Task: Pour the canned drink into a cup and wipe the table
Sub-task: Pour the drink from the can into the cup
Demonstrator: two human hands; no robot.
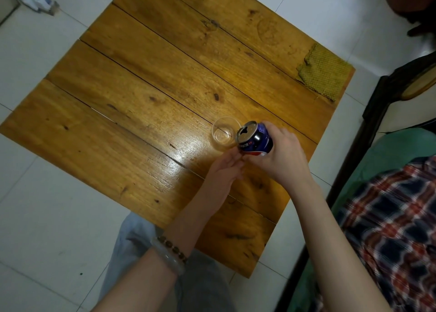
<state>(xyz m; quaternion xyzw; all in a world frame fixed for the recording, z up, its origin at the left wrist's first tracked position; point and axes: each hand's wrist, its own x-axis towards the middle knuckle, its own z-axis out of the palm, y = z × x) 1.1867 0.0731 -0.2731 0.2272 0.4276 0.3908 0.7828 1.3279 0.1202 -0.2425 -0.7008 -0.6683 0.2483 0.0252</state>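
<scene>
A clear plastic cup [224,133] stands upright on the wooden table [146,80], right of centre. My right hand [282,152] grips a blue drink can [256,138], opened at the top, tilted with its mouth toward the cup's rim. My left hand [225,167] lies just below the cup and can, fingers fairly straight, fingertips near the cup's base; whether they touch it I cannot tell. A yellow-green woven cloth [323,72] lies flat at the table's far right corner.
White floor tiles surround the table. A dark wooden chair or bed frame [375,113] with green bedding and a plaid fabric [396,219] stands on the right. Some clutter [35,0] sits on the floor at the far left.
</scene>
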